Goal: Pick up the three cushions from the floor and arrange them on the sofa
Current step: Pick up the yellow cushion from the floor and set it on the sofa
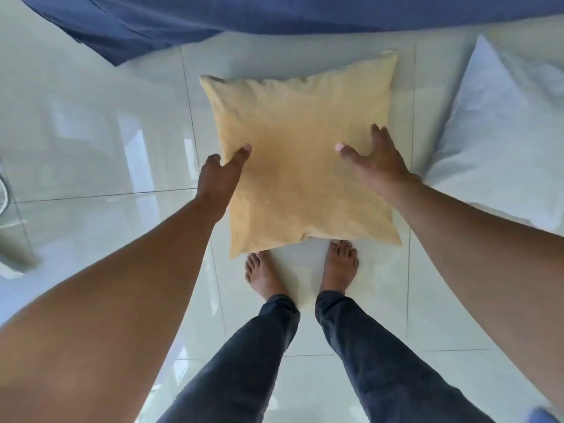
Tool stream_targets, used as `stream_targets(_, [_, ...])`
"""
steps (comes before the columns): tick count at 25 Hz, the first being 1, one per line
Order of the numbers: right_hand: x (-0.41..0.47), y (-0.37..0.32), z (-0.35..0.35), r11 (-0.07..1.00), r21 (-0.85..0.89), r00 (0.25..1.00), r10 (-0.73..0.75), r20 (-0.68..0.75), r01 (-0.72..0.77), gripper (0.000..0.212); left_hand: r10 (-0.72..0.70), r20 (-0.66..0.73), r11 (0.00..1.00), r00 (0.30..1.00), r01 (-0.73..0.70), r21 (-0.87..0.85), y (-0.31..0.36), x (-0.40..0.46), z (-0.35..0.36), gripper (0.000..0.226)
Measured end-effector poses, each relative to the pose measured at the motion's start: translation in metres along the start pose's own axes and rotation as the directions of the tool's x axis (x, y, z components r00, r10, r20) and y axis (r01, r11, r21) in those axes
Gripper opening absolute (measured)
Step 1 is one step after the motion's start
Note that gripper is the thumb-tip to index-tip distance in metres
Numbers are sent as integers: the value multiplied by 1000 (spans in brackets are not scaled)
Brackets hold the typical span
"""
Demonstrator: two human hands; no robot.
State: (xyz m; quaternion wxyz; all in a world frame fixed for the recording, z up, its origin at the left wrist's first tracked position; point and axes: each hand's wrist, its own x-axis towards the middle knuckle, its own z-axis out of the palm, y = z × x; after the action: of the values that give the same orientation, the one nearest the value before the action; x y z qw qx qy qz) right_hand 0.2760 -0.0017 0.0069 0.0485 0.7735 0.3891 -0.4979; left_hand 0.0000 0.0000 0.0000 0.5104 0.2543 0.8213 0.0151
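Yellow cushion (300, 166), frame centre, gripped at both side edges, thumbs on top; left hand (221, 175), right hand (374, 160); sofa (274, 16) directly beyond, top; white cushion (503, 141) on floor (91, 132), right.

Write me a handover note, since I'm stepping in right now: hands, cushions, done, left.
Left hand and right hand grip opposite sides of the yellow cushion, thumbs on top, held in front of the feet. White cushion lies on the tiled floor at right. Blue fabric spans the top; third cushion not identifiable. None visibly placed; all placing remains.
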Motion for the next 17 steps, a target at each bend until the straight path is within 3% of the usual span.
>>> stream_targets(3, [48, 15, 14, 985, 151, 990, 94, -107, -78, 112, -85, -8, 994, 996, 84, -64, 0, 44, 7, 100])
stream_targets(7, [81, 36, 25, 878, 463, 972, 202, -124, -123, 128, -106, 140, 965, 984, 136, -224, -7, 73, 12, 100])
stream_targets(10, [87, 42, 21, 787, 596, 975, 219, -25, -162, 117, -75, 263, 940, 962, 157, -303, -12, 77, 18, 84])
stream_targets(13, [76, 37, 16, 728, 667, 981, 194, 26, -162, 96, -89, 246, 917, 965, 175, -358, -8, 65, 18, 62])
stream_targets(15, [58, 31, 12, 713, 688, 983, 181, 5, -135, 86, -104, 215, 914, 971, 178, -364, -6, 49, 15, 62])
stream_targets(17, [28, 24, 3, 705, 699, 985, 174, -13, -116, 82, -95, 209, 907, 973, 171, -385, -1, 18, 4, 79])
